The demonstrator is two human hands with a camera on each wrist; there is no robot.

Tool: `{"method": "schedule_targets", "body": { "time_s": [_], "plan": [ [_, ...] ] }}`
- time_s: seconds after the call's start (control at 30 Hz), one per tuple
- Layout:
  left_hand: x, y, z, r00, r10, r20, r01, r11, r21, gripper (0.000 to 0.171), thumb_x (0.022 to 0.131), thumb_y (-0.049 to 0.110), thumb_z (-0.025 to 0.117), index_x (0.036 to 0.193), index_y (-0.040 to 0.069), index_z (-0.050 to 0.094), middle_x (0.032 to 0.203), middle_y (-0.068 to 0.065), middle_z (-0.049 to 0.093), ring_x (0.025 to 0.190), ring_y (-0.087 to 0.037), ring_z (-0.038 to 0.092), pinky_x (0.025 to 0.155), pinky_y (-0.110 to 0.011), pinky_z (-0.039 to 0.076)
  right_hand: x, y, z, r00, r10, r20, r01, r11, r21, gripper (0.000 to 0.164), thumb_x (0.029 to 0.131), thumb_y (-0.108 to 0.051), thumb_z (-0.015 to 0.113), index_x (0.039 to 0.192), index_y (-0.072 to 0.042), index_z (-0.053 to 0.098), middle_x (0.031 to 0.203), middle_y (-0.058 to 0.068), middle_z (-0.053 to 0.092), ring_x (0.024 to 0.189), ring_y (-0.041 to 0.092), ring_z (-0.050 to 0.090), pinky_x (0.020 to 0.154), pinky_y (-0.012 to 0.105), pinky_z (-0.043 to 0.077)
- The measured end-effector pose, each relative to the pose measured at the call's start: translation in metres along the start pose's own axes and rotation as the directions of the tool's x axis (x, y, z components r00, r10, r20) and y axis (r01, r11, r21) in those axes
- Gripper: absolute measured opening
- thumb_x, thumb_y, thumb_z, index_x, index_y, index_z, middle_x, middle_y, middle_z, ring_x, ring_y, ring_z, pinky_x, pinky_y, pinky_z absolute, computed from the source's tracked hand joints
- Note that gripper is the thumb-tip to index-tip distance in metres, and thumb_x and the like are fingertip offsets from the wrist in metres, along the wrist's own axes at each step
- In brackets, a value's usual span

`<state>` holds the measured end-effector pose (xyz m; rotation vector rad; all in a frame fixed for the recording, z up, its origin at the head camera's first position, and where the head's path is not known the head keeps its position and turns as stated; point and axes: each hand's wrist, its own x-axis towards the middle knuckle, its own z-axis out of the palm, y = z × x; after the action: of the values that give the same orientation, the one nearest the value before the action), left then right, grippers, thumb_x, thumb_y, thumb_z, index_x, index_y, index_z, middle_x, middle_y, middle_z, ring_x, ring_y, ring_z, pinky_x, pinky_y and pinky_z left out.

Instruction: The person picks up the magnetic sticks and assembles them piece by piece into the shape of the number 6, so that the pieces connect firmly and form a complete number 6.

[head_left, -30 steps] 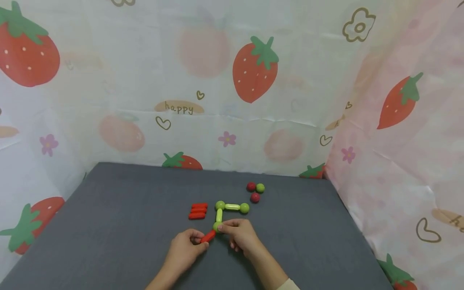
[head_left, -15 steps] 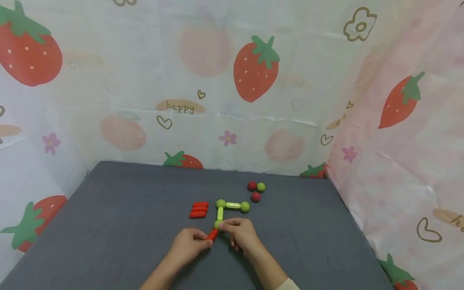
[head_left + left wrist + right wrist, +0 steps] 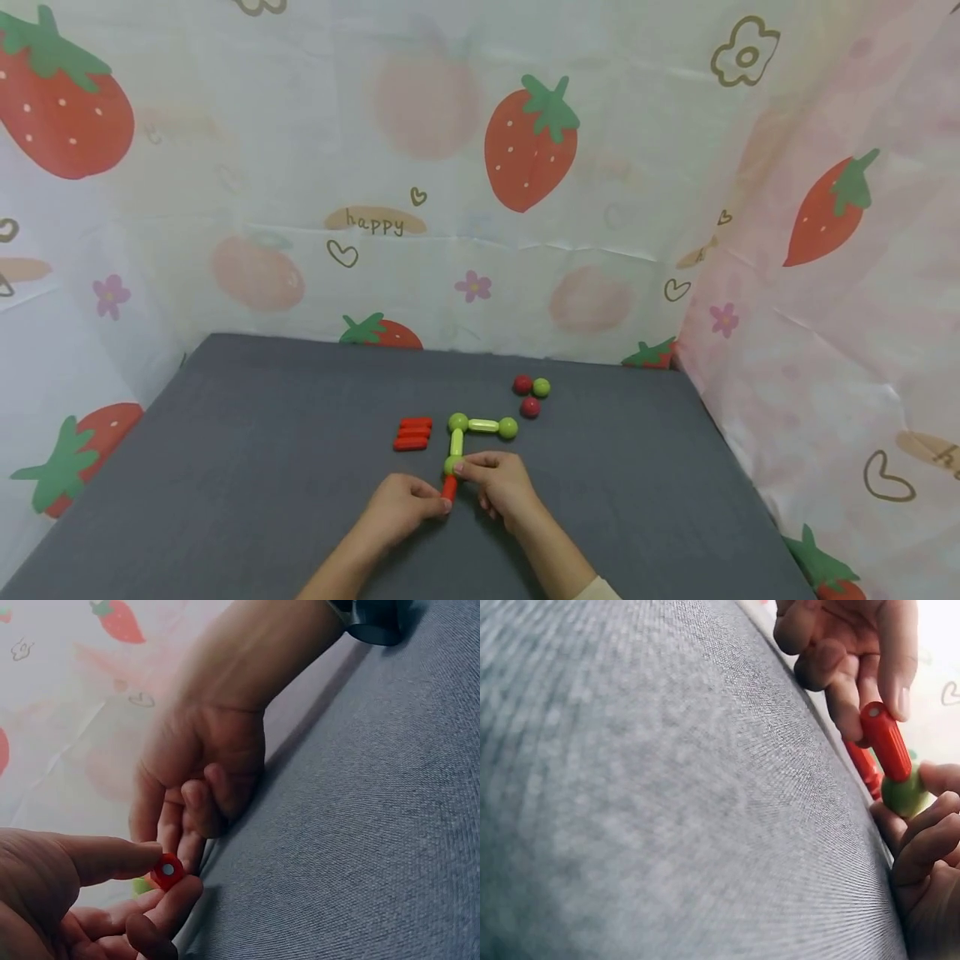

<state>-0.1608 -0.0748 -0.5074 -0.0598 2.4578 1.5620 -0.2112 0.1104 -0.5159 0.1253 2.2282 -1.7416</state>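
Observation:
My left hand (image 3: 401,504) pinches a short red magnetic rod (image 3: 449,488) between thumb and fingers. A pale round disc shows in the near end of this ribbed rod (image 3: 889,742) in the right wrist view; its far end meets a green ball (image 3: 904,793). My right hand (image 3: 501,487) grips that ball from the right. From the ball a green rod (image 3: 456,442) runs away to a corner ball (image 3: 458,423). A second green rod (image 3: 483,426) leads right from there to an end ball (image 3: 507,428).
Three red rods (image 3: 412,432) lie side by side left of the green figure. Behind its right end sit two red balls (image 3: 531,407) and one loose green ball (image 3: 542,387). The dark grey tabletop (image 3: 300,417) ends at a strawberry-print curtain (image 3: 420,275).
My left hand has shifted right and swung the red rod from a slant toward lining up with the near green rod; its far end is now at the ball. My right hand has stayed put.

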Motion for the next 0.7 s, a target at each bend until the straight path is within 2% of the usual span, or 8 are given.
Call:
{"method": "schedule_targets", "body": {
  "time_s": [0.37,0.53,0.7],
  "plan": [
    [-0.0027,0.0017,0.0045,1.000,-0.015,0.016,0.016,0.998,-0.067,0.018,0.085,0.026,0.083,0.085,0.008,0.082,0.080,0.003,0.073,0.070,-0.013,0.054,0.060,-0.030,0.042,-0.0009,0.0029,-0.0003,0.999,-0.034,-0.002,0.034,0.999,0.017,0.029,0.086,-0.028,0.083,0.106,-0.007,0.079,0.069,-0.004,0.064,0.040,0.005,0.038,0.035,0.021,0.033],
    [-0.0022,0.0019,0.0082,1.000,-0.010,-0.012,0.009,0.997,-0.081,0.020,0.085,0.026,0.082,0.085,0.007,0.082,0.081,0.002,0.074,0.071,-0.012,0.056,0.062,-0.030,0.042,-0.0011,0.0036,-0.0003,0.999,-0.041,-0.007,0.041,0.999,0.021,0.029,0.085,-0.028,0.084,0.106,-0.007,0.079,0.071,-0.004,0.065,0.039,0.004,0.037,0.035,0.020,0.032],
    [-0.0012,0.0015,0.0096,1.000,-0.021,-0.018,0.020,0.998,-0.067,0.018,0.085,0.028,0.081,0.084,0.009,0.081,0.072,0.006,0.068,0.062,-0.012,0.048,0.055,-0.029,0.035,-0.0010,0.0037,0.0023,0.999,-0.043,-0.014,0.043,0.999,0.031,0.028,0.085,-0.025,0.084,0.104,-0.006,0.079,0.068,-0.004,0.063,0.039,0.004,0.037,0.035,0.020,0.031]
  ]
}}
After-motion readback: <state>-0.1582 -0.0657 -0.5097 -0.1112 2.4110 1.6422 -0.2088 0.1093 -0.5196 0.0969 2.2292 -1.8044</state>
